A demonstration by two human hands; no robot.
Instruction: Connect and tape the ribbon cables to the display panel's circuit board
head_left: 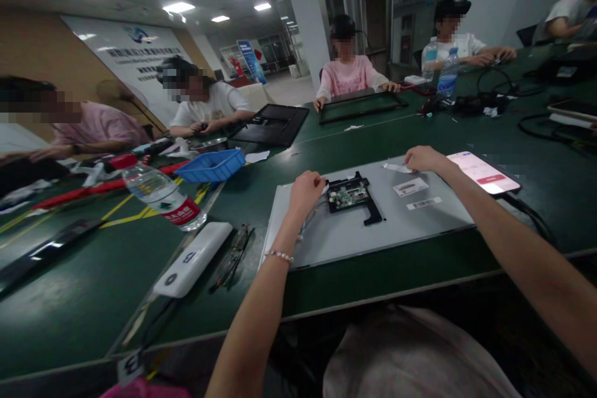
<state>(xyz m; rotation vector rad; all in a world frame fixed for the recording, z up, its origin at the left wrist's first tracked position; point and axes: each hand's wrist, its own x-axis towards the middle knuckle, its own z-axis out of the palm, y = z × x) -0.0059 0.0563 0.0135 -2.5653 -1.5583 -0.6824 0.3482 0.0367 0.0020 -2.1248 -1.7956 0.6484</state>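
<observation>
A grey flat panel (pixel 317 249), like the back of a screen, lies on the table before me. On it sits a green circuit board (pixel 349 197) in a black bracket (pixel 372 214). My left hand (pixel 305 194) is closed at the board's left edge, fingertips pinched; what they hold is too small to make out. A thin cable (pixel 306 221) runs beside that hand. Toward the panel's far right, my right hand (pixel 425 159) pinches the end of a white strip (pixel 395 168). Two white labels, one a barcode label (pixel 424 203), are stuck on the panel nearby.
Right of the panel lies a lit phone (pixel 482 172). To the left are a white power bank (pixel 193 259), glasses (pixel 234 258), a tilted-looking water bottle (pixel 163 193) and a blue tray (pixel 211 166). Across the table a person holds a black frame (pixel 361 109); other people sit around.
</observation>
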